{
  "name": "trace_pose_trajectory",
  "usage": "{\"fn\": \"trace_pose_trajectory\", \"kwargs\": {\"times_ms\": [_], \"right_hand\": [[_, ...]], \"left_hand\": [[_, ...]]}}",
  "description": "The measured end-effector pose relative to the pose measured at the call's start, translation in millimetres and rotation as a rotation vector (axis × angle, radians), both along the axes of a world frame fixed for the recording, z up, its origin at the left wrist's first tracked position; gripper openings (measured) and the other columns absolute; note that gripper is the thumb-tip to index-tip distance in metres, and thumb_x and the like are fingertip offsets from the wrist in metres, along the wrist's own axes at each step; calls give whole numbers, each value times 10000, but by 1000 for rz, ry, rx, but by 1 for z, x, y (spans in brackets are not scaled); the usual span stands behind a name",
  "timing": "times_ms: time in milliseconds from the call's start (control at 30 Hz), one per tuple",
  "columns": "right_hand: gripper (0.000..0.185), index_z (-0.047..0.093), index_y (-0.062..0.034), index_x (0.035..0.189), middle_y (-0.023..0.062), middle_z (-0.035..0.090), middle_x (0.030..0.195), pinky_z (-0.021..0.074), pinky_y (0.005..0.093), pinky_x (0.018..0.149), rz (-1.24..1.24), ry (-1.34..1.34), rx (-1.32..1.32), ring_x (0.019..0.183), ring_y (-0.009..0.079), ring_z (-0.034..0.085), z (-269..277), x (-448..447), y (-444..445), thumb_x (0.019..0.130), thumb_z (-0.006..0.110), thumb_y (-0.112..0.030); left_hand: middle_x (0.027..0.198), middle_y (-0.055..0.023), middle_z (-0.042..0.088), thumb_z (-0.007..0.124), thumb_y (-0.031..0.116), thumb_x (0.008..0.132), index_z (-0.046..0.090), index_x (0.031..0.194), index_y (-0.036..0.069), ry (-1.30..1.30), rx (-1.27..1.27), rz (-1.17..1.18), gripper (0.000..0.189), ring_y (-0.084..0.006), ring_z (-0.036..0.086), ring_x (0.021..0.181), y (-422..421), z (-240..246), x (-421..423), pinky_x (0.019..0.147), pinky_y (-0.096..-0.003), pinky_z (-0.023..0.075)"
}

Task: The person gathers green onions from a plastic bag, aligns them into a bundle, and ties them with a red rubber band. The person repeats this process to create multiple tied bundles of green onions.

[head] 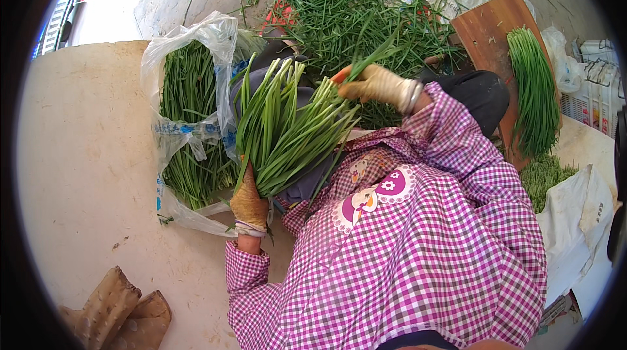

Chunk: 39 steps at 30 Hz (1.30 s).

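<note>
My left hand [251,199], in a yellowish work glove, grips the leafy end of a loose, fanned bunch of garlic chives [289,129]. The pale cut stalk ends of the bunch point up and away from me, over my lap. My right hand [374,86], in a similar glove with an orange fingertip, is at the right-hand stalk ends. A few thin green blades [374,58] stick out from between its fingers and thumb. Left of the bunch, a clear plastic bag [223,31] lies open around packed chives [188,85].
A large heap of loose green blades [352,7] lies ahead. To the right, a neat chive bundle [534,90] rests on a tilted wooden board [490,31], near a white plastic crate [590,100] and white sacking [570,227]. Brown cloth [122,315] lies at lower left.
</note>
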State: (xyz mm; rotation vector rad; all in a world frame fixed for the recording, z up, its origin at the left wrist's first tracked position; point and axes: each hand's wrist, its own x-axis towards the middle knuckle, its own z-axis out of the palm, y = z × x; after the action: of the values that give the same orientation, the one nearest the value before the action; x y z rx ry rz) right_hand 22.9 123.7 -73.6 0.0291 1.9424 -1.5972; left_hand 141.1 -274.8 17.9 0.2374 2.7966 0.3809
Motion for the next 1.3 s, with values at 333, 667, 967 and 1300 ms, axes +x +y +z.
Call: {"fn": "trace_pose_trajectory", "kwargs": {"times_ms": [333,667,967,1300], "right_hand": [[276,620,-47,1093,37,690,943,532,283,575,-337,-433,242,743,146,634,-38,-24,53,940,616,-276],[169,695,-30,991,42,696,798,516,319,580,-292,-432,-138,641,145,628,-61,2,-40,882,675,-159],[498,620,-141,1285,58,659,1200,546,375,887,48,-357,-230,1086,198,621,-9,-53,19,859,736,-372],[189,678,1,1022,116,721,993,582,309,676,-368,-389,-260,798,154,676,-56,-72,-30,865,691,-105]], "left_hand": [[1457,-135,499,681,-41,713,227,1573,219,92,-17,-18,1007,-404,660,998,15,5,6,758,-429,557],[1051,-156,626,734,-10,616,489,1450,307,-35,-99,-283,926,-394,651,855,23,19,-3,710,-457,535],[1154,-177,638,705,-37,672,487,1454,255,-69,20,-247,863,-399,667,890,12,13,-23,738,-448,550],[1361,-213,559,709,25,760,385,1512,189,-254,356,-4,836,-412,609,1128,11,11,-23,880,-427,547]]}}
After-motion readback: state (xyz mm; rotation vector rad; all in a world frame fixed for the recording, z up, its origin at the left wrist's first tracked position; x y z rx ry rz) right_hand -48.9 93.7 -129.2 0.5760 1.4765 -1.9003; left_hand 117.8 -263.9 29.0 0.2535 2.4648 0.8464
